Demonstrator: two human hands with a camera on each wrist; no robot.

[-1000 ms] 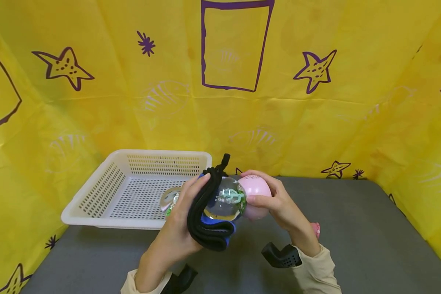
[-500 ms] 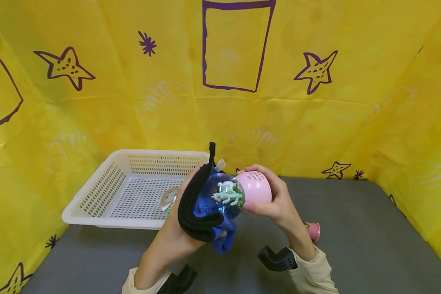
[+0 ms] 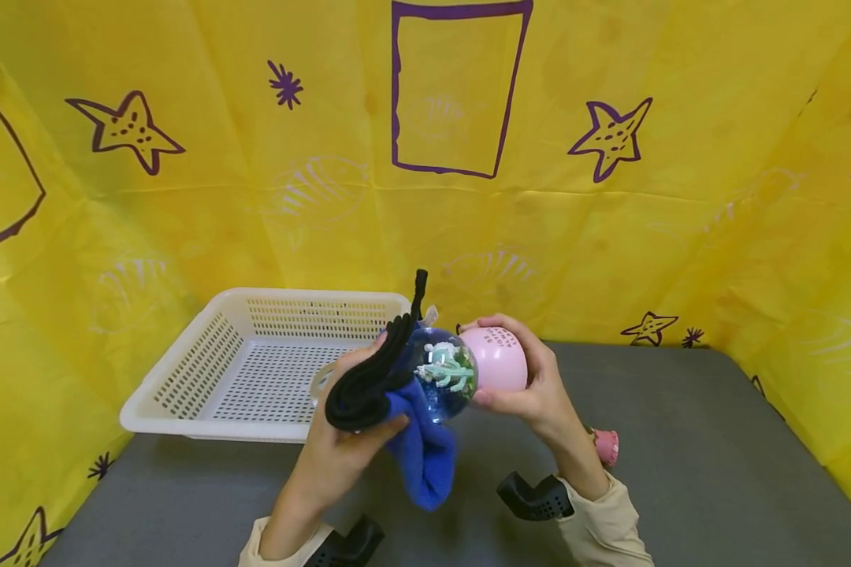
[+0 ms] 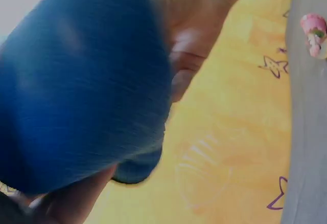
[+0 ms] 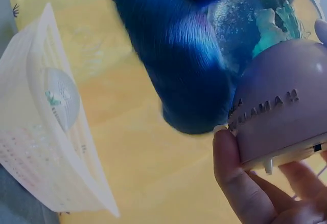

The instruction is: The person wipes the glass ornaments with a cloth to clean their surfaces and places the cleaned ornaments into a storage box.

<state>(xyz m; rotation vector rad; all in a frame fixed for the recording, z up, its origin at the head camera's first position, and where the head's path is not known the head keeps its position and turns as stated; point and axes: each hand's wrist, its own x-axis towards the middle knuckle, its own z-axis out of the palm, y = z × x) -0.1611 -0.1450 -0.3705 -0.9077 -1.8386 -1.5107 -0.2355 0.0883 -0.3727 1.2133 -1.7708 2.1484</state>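
A snow globe lies tilted sideways above the table, its clear ball to the left with a pale green figure inside. My right hand grips its pink base, fingers behind and thumb in front; raised lettering shows on the base in the right wrist view. With my left hand I hold a folded blue cloth that has black trim and a black loop. The cloth lies against the left side of the ball. In the left wrist view the cloth hides most of the globe.
A white perforated basket stands at the left with another clear globe inside, mostly behind my left hand in the head view. A small pink figurine sits on the grey table beyond my right wrist. Yellow fabric encloses the back and sides.
The snow globe has turned, so the lettering on its base now faces up. My left hand has shifted the cloth round the ball; its blue end hangs lower and the black trim sits further left.
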